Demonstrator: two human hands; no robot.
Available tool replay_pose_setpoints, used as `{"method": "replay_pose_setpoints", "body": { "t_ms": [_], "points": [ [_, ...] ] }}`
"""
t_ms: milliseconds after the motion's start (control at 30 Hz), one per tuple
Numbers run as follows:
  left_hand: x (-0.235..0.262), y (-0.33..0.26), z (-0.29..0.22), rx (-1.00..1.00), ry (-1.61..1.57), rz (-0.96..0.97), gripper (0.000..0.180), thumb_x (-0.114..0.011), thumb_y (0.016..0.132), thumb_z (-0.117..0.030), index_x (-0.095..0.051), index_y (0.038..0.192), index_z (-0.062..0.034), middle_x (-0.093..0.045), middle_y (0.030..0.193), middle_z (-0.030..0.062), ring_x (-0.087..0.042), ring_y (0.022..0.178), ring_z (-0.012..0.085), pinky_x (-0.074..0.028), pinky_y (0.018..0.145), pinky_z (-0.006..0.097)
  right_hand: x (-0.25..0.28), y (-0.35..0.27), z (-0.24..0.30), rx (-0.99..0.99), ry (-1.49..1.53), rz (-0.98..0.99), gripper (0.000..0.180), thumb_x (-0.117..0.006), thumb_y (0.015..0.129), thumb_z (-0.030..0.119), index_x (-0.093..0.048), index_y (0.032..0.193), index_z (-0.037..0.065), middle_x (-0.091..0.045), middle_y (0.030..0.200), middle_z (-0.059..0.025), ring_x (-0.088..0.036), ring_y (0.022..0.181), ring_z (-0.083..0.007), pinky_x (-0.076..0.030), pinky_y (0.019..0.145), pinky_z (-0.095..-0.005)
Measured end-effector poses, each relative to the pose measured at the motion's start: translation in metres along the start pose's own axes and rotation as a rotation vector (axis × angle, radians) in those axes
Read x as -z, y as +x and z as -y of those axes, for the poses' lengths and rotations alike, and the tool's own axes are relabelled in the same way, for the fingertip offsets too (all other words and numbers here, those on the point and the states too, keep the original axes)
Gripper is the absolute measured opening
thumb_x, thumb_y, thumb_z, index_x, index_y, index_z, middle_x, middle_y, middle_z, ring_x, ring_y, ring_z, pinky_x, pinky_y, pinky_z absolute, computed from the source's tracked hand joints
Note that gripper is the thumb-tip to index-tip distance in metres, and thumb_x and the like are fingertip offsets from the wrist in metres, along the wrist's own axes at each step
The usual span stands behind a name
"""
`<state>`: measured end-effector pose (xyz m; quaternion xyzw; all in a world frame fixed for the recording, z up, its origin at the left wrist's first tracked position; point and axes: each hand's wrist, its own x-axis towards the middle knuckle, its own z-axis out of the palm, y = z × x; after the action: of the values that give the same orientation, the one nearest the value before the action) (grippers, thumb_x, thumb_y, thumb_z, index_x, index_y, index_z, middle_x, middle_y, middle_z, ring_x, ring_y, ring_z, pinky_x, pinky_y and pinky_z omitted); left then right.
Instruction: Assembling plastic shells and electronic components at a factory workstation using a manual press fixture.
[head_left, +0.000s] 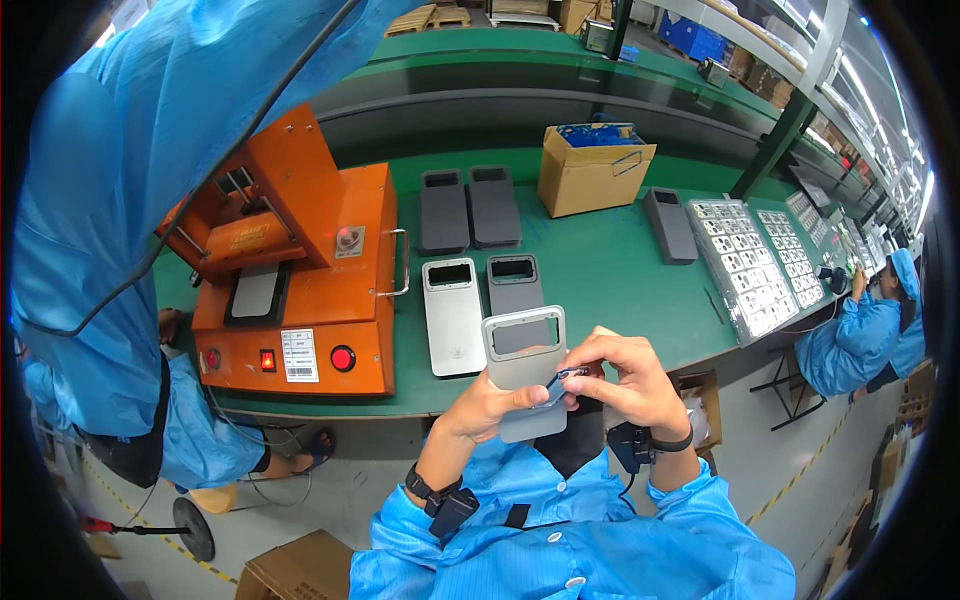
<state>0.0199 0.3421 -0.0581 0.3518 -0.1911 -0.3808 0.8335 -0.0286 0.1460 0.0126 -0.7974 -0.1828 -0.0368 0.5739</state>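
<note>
My left hand (483,405) is closed on a silver-grey casing (522,372), a flat rounded piece with a rectangular opening at its upper end. It is tilted up in front of my chest, near the table's front edge. My right hand (630,378) pinches a thin dark-blue loop-like piece (556,384) against the face of the casing. My left thumb also lies at this blue piece, and fingers hide part of it. Just beyond lie a white casing (455,325) and a dark grey casing (514,290) with similar openings.
An orange press machine (350,250) stands left, beside a person in blue (110,170). Two dark casings (443,215) lie farther back. A cardboard box (597,178) of blue pieces stands behind. Another casing (670,228) and trays of parts (742,262) lie right, near another worker (850,345).
</note>
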Motion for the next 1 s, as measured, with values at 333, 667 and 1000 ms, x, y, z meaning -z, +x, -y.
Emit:
{"method": "replay_pose_setpoints", "body": {
  "t_ms": [333,667,1000],
  "points": [
    [-0.006,-0.006,-0.037,-0.193,0.56,0.028,0.06,-0.083,0.074,-0.013,-0.057,0.127,0.0001,-0.062,0.126,0.0109,-0.058,0.114,0.0169,-0.045,0.099,0.033,-0.004,0.009,-0.008,0.286,-0.03,0.027,0.018,-0.072,0.078,0.0,-0.07,0.094,0.006,-0.069,0.09,-0.0039,-0.061,0.087,-0.0229,-0.049,0.081,-0.0361],
    [-0.032,0.011,-0.058,-0.706,1.434,-0.133,0.056,-0.084,0.067,-0.007,-0.061,0.118,-0.0008,-0.067,0.107,0.0173,-0.067,0.098,0.0295,-0.053,0.086,0.035,-0.022,-0.015,-0.036,0.024,0.299,-0.356,0.016,-0.073,0.079,0.001,-0.065,0.093,-0.002,-0.065,0.093,-0.0086,-0.062,0.082,-0.0138,-0.051,0.073,-0.0264],
    [-0.033,0.027,-0.049,-0.787,1.713,-0.007,0.055,-0.082,0.065,-0.007,-0.062,0.116,-0.0032,-0.064,0.106,0.0129,-0.063,0.097,0.0337,-0.052,0.084,0.041,-0.02,-0.02,-0.041,-0.119,0.345,-0.393,0.01,-0.072,0.08,0.001,-0.067,0.089,-0.003,-0.066,0.085,-0.0049,-0.063,0.078,-0.0101,-0.054,0.072,-0.0246]
  ]
}}
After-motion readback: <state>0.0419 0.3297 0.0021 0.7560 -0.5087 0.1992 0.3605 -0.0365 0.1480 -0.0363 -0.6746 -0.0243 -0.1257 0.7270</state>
